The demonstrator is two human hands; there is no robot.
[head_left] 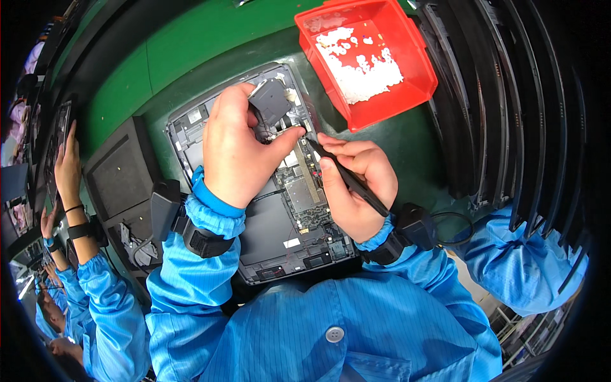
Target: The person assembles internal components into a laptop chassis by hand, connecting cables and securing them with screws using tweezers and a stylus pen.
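Note:
An opened tablet-like device (261, 226) lies in front of me, its circuit board (301, 191) and dark battery blocks exposed. My left hand (234, 149) reaches over its upper part, fingers curled against a dark grey flat part (270, 102) that stands tilted up from the device. The left thumb rests on the board near the upper right edge. In my right hand (363, 178) is a slim black pen-shaped tool (353, 177), its tip down at the board beside the left thumb. What exactly the tip touches is too small to tell.
A red bin (389, 113) with small white pieces stands at the far right. Beyond it is a rack of dark panels (471, 95). Left of the device sits a black tray (121, 172). Co-workers' arms (114, 305) show at the left, over the green bench (172, 57).

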